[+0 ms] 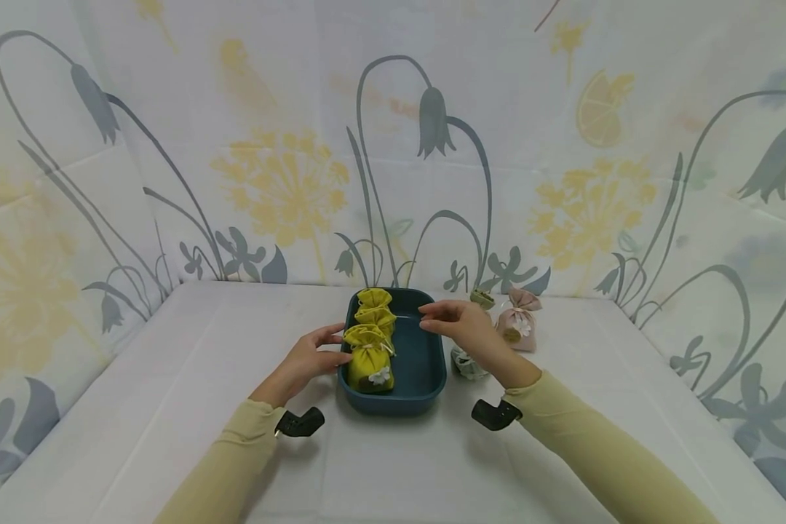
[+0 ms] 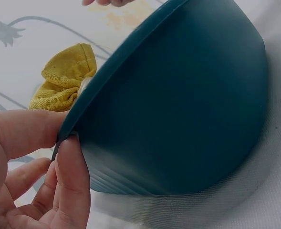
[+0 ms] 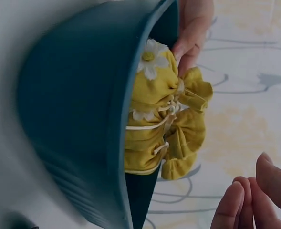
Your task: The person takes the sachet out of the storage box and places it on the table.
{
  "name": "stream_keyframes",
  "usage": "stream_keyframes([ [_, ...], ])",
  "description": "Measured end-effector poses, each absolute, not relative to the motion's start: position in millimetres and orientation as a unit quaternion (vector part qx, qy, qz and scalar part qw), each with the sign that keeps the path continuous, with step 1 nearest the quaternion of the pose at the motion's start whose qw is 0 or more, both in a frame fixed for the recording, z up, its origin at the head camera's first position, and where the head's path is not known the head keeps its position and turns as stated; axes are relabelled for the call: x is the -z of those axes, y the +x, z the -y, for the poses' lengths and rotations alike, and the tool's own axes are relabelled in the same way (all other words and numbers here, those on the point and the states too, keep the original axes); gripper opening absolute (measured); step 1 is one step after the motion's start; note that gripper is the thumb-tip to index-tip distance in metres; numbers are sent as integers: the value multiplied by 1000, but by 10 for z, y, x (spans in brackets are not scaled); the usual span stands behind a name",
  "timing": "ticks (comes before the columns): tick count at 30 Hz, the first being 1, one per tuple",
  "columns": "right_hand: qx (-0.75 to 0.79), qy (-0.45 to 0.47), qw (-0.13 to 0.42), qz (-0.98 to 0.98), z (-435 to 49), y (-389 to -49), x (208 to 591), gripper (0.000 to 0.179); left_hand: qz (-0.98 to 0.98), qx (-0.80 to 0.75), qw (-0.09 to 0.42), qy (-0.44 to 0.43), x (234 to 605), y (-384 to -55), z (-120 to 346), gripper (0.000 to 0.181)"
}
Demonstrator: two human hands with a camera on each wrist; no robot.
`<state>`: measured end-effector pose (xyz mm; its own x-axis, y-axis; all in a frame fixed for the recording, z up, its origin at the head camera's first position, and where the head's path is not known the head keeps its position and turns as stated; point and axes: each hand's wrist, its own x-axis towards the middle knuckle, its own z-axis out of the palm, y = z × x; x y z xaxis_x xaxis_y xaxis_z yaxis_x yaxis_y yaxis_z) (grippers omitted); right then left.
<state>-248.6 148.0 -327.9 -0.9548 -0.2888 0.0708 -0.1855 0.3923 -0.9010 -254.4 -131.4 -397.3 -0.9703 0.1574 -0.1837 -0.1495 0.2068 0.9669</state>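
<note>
A dark teal plastic tub (image 1: 393,404) stands on the table in the head view. Three yellow drawstring pouches (image 3: 152,90) stand in a row along its left side, the nearest with a white cloth flower (image 3: 152,58). My left hand (image 1: 304,362) grips the tub's left rim; the left wrist view shows thumb and forefinger pinching the wall from both sides. Over the tub's right rim hovers my right hand (image 1: 466,333), fingers loosely bent and thumb apart, with nothing between them. The tub's right half under it holds no pouch.
Right of the tub stands a pink pouch (image 1: 519,331) with a white flower. A pale grey-green pouch (image 1: 466,366) and an olive pouch (image 1: 482,298) are partly hidden behind my right hand and forearm. A white cloth (image 1: 393,473) covers the table; a flower-printed curtain (image 1: 288,109) hangs behind.
</note>
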Motion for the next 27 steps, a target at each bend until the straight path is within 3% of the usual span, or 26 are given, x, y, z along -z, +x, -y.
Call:
stream_keyframes([
  [6,551,-152,90,-816,-1384,-2583,3278,33,-767,-629,127,-2,3964,-2534,1318,68],
  [27,531,-210,147,-808,-961,-2749,3314,38,-765,-632,124,18,3964,-2520,1331,67],
])
